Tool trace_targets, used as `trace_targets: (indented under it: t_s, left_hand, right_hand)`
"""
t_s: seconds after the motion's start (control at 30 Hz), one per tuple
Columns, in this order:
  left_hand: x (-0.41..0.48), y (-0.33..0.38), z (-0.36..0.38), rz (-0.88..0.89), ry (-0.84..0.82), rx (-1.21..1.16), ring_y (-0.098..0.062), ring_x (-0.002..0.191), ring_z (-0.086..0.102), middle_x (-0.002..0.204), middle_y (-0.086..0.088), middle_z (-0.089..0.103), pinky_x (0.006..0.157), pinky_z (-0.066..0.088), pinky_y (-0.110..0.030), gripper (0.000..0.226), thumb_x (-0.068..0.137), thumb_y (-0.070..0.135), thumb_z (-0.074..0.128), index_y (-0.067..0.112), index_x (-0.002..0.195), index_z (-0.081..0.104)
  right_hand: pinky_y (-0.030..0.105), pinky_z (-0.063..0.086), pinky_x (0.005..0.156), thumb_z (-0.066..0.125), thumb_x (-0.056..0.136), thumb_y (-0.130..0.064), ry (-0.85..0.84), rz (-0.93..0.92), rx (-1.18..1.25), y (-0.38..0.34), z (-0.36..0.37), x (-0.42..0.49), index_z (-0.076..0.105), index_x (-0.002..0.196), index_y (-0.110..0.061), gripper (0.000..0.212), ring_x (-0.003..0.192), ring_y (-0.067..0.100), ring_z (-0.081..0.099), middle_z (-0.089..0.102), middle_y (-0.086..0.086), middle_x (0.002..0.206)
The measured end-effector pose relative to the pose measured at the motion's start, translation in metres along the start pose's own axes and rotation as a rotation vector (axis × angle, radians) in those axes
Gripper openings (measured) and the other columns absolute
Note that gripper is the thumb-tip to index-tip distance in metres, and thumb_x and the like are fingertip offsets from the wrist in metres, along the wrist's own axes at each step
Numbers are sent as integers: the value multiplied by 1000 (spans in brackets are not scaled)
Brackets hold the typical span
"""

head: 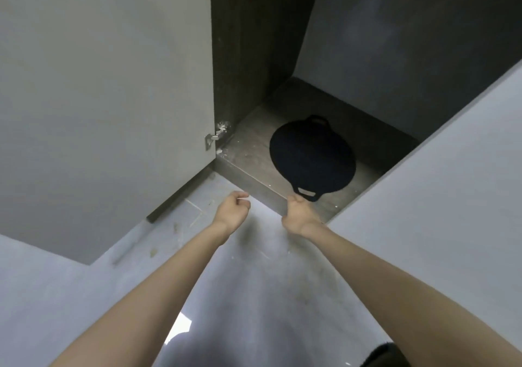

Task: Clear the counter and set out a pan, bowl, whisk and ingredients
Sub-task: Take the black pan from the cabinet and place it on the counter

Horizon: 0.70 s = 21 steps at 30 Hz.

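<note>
A round black pan (312, 157) with two small loop handles lies flat on the dark floor of a low open cupboard (248, 151). My right hand (299, 214) reaches to the pan's near handle and grips it at the cupboard's front edge. My left hand (233, 208) hovers to the left, just in front of the cupboard's front edge, fingers curled into a loose fist with nothing in it.
The grey cupboard doors stand open, one (99, 98) on the left and one (437, 183) on the right. A pale tiled floor (254, 282) with some stains lies below my arms. The cupboard's dark side wall (243, 41) rises behind the pan.
</note>
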<state>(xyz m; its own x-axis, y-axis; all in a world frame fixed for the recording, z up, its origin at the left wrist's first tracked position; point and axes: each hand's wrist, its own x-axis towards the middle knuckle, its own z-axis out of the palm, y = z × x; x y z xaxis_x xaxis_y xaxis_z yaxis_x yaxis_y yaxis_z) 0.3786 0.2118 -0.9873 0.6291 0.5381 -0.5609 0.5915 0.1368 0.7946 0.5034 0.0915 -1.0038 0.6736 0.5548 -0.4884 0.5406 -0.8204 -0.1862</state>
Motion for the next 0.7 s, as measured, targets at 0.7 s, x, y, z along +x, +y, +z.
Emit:
trace_targets:
  t_s: [0.7]
  left_hand:
    - [51,-3,9,-48,-106,112,-27,119,52,137,-9,47,95,43,-38,32,98,17,46,12,131,47]
  right_hand:
    - [25,6,120,52,83,5,-57,-126,59,50,29,45,1,152,-5,86,148,19,-3,-5,5,161]
